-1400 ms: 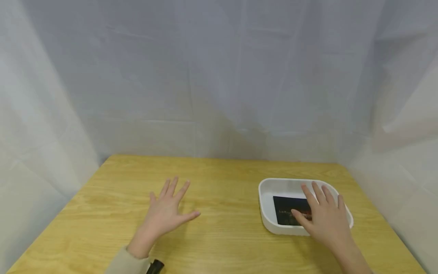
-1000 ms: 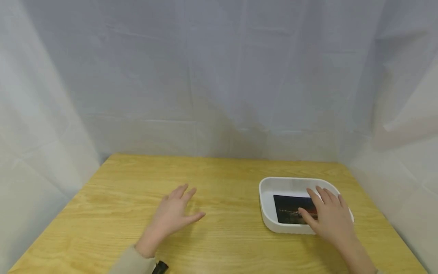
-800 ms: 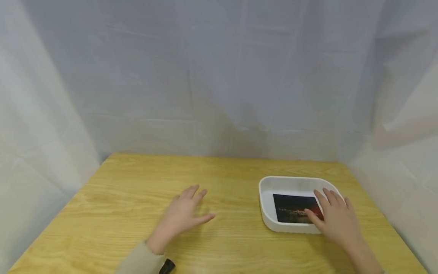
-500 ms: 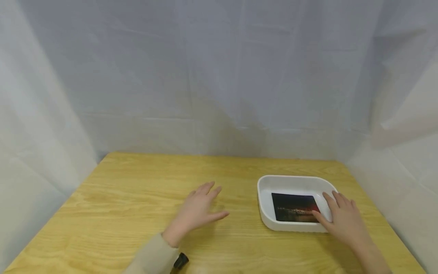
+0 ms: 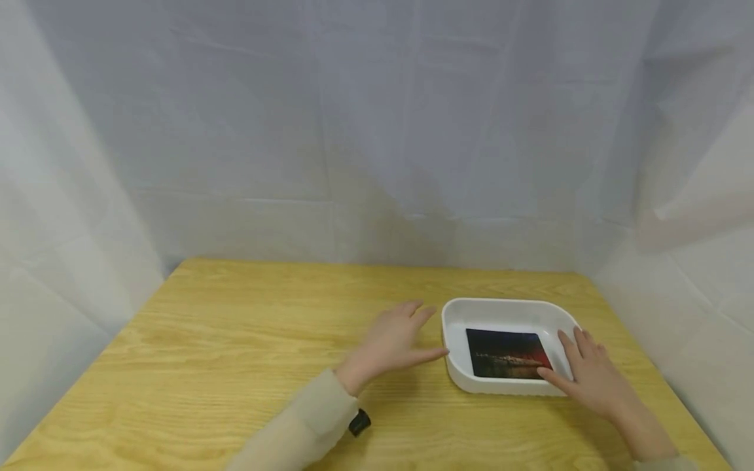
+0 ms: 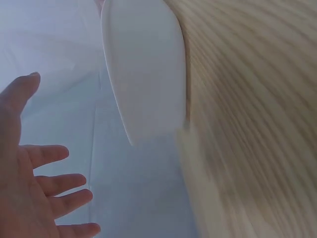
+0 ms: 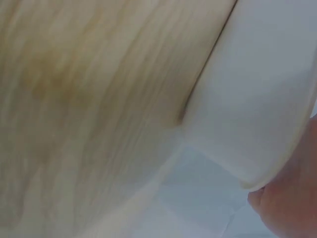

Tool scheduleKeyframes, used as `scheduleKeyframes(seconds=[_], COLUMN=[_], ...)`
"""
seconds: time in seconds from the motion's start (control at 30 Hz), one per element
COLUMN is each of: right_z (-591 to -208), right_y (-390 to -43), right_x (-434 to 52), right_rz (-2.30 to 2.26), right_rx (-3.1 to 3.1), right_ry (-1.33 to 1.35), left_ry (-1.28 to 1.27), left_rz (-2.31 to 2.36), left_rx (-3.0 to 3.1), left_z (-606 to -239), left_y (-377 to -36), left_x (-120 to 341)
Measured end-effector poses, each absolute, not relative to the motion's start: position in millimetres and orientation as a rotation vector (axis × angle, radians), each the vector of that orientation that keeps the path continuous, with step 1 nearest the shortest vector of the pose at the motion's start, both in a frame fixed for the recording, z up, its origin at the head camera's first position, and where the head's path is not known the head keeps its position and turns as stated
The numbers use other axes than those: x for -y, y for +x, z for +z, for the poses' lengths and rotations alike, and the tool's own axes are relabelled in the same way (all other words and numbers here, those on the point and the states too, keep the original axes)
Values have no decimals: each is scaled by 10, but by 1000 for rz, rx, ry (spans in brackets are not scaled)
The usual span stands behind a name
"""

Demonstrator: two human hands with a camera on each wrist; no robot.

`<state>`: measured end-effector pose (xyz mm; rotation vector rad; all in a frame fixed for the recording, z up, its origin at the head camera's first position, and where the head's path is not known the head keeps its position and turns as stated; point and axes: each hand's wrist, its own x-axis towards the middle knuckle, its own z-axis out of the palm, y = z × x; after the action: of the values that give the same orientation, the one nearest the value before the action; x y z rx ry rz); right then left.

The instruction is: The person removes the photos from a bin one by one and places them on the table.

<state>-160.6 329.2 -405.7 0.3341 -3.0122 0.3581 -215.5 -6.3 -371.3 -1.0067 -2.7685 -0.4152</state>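
Note:
A white rounded tray (image 5: 506,386) stands at the right of the wooden table in the head view. Flat on its bottom lies a dark photo card (image 5: 501,354) with a night scene and a red patch at one side. My left hand (image 5: 391,340) is left of the tray, fingers extended and thumb tip close to the left rim. In the left wrist view its spread fingers (image 6: 62,183) hold nothing, beside the tray's outer wall (image 6: 148,69). My right hand (image 5: 597,379) is at the tray's right end, fingers loosely extended over the rim, thumb above the card's near corner.
The wooden table (image 5: 235,340) reaches back to a pale hanging sheet (image 5: 377,131), with similar sheets at both sides. A small black device (image 5: 359,422) sits under the left sleeve (image 5: 312,415).
My left hand has moved right across the table, close up to the tray. My right hand has shifted right from over the card to the tray's right end, uncovering the card.

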Motion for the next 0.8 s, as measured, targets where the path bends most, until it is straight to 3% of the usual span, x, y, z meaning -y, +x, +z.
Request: scheduleKeyframes(seconds=[0.3,0.8], right_z=[-4074,-4110], right_y=[-1600,-1623], right_x=[-3326,-3260], right_rz=[429,368], right_rx=[3069,3037], right_ry=[323,335], left_ry=[-1080,-1161], left_rz=[-541,-362], left_rx=[2845,2938], left_z=[-3665,-4052], left_y=[-2368,-2616], left_x=[-519,-1222])
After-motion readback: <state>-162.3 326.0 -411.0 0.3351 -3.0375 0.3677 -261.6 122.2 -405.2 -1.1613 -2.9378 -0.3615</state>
